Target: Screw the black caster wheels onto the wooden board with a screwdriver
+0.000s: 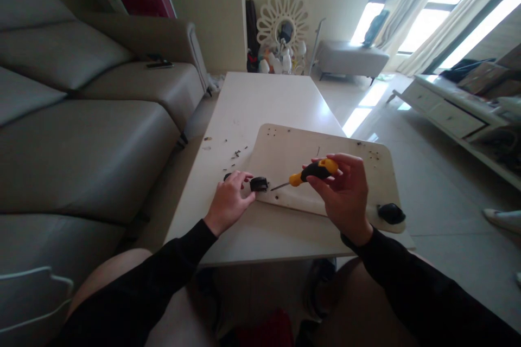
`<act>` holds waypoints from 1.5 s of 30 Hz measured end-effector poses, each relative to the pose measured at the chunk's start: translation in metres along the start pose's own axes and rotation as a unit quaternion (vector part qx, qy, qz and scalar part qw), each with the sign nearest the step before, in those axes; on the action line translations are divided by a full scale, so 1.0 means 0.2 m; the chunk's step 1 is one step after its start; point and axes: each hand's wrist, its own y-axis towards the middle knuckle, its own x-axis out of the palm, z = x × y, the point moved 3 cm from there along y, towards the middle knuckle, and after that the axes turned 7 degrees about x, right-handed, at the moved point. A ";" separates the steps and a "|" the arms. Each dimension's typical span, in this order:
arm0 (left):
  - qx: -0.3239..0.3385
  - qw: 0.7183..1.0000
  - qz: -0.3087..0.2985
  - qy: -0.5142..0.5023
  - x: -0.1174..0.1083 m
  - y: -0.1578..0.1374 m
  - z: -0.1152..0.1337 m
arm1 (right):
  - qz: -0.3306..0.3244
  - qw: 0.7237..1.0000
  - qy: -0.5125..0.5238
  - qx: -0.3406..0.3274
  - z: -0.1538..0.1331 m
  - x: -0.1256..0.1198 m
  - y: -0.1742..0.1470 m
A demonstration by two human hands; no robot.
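Head view: right hand (345,195) fingers clamp yellow-black screwdriver (311,172); left hand (230,200) fingers pinch black caster (259,184).

No text, label, brand, number or sign can be read on anything here.

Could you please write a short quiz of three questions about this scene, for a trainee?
1. True or false: the right hand holds a screwdriver.
2. What does the left hand touch? A) black caster B) scissors C) cup
3. Fill in: the second caster sits at the board's near ____ corner.

Key: 1 true; 2 A; 3 right.
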 end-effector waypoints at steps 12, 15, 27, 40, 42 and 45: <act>-0.031 0.996 0.032 -0.072 0.01 0.03 -0.04 | -0.069 0.995 -0.015 -0.069 0.06 0.03 -0.03; -0.025 0.993 0.042 -0.103 0.00 0.03 -0.02 | -0.075 0.994 -0.019 -0.077 0.06 0.04 -0.03; 0.000 0.994 0.028 -0.105 0.00 0.02 0.00 | -0.087 0.991 -0.029 -0.102 0.09 0.04 -0.04; 0.022 0.997 0.005 -0.072 0.01 0.01 0.02 | -0.105 0.981 -0.064 -0.151 0.06 0.07 -0.08; 0.025 0.997 0.006 -0.071 0.01 0.01 0.02 | -0.098 0.977 -0.081 -0.169 0.06 0.08 -0.09; 0.032 0.997 0.009 -0.064 0.02 0.01 0.02 | -0.103 0.971 -0.092 -0.196 0.06 0.10 -0.09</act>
